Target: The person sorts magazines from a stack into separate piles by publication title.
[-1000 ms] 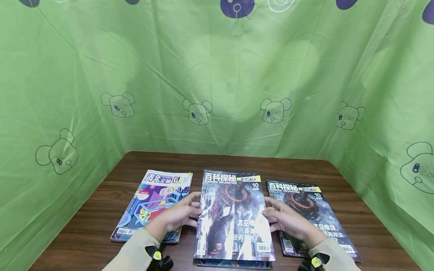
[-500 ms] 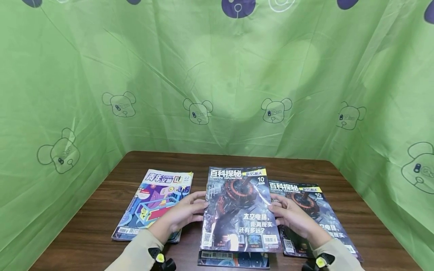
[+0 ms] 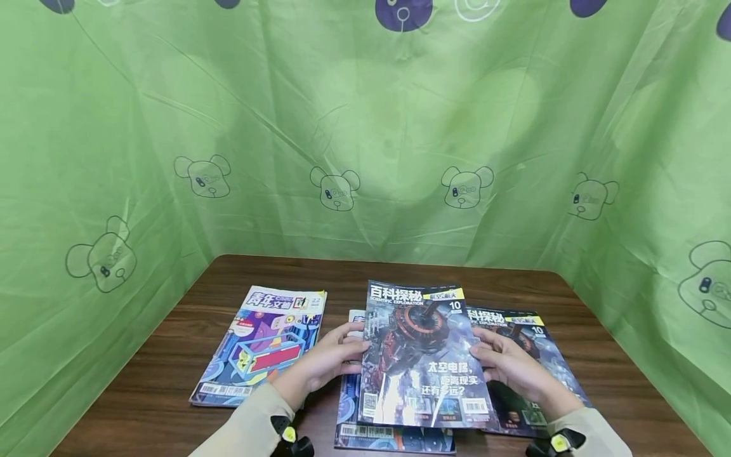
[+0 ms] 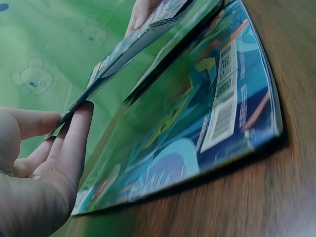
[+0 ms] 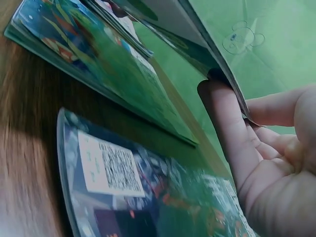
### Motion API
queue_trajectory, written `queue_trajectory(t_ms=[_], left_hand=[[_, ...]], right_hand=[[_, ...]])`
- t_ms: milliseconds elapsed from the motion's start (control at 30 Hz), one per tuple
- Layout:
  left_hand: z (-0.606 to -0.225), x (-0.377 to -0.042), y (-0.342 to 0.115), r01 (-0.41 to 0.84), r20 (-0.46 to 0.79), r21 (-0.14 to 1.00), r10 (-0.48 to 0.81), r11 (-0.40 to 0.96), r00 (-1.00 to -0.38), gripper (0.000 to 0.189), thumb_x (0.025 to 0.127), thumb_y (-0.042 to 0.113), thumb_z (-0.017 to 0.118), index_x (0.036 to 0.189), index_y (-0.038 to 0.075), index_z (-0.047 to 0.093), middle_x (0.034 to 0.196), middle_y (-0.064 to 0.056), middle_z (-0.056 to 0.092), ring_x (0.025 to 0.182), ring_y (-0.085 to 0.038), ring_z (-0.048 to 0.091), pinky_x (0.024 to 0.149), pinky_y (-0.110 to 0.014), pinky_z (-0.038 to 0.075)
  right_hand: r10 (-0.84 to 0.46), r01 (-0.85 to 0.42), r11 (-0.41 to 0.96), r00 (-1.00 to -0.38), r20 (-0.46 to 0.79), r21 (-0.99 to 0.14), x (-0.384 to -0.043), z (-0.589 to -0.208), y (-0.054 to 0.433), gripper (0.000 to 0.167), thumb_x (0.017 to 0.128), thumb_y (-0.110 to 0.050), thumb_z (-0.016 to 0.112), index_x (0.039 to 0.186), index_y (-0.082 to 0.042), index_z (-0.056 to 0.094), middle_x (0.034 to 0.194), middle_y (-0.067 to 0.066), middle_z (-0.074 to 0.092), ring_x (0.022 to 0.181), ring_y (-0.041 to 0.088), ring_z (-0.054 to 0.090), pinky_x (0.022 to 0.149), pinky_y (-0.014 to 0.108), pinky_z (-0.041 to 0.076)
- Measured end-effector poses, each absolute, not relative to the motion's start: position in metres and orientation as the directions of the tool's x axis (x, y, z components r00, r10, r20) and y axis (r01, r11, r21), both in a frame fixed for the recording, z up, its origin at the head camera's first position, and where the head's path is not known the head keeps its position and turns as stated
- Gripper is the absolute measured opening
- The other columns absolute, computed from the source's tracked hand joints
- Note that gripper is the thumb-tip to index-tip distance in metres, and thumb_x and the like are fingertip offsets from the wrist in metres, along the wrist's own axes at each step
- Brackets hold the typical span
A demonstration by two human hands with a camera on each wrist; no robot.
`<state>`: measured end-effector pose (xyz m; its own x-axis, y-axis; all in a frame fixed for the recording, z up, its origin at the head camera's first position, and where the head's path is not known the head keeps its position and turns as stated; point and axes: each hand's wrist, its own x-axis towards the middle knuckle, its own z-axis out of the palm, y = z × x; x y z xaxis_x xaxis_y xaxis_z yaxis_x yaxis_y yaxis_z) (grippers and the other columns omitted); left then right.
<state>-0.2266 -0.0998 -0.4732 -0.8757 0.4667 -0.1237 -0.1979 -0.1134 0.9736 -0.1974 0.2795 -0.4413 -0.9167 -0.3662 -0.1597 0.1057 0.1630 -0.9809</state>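
Observation:
Between both hands a dark magazine with a red ring on its cover point(image 3: 422, 355) is held up off the table. My left hand point(image 3: 328, 360) pinches its left edge, thumb above and fingers beneath, as the left wrist view shows. On the opposite edge my right hand point(image 3: 511, 365) pinches in the same way. Below it lies a blue magazine point(image 3: 371, 439), mostly covered in the head view; its barcode corner shows in the left wrist view. A matching dark magazine point(image 3: 548, 355) rests to the right, partly hidden by the held one and my right hand.
A colourful purple and blue magazine stack point(image 3: 263, 349) lies at the left of the brown wooden table point(image 3: 165, 368). Green cloth point(image 3: 388, 127) with bear drawings hangs behind and along both sides. A small camera is strapped to each wrist.
Both hands have lifted the dark magazine and carried it to the right. More of the blue magazine beneath is exposed, and the held one now overlaps the right-hand magazine in view.

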Motion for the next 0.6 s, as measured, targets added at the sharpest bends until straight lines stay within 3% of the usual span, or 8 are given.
queue_trajectory(t_ms=[600], left_hand=[[-0.469, -0.227, -0.042, -0.203, -0.100, 0.963, 0.467, -0.176, -0.878, 0.058, 0.097, 0.010, 0.064, 0.149, 0.005, 0.039, 0.118, -0.015, 0.059, 0.096, -0.023, 0.066, 0.077, -0.035, 0.060]], right_hand=[[-0.412, 0.013, 0.138, -0.909, -0.069, -0.990, -0.192, -0.443, 0.336, 0.068, 0.107, -0.012, 0.044, 0.149, 0.019, 0.000, 0.110, 0.007, 0.058, 0.086, 0.011, 0.063, 0.074, 0.030, 0.058]])
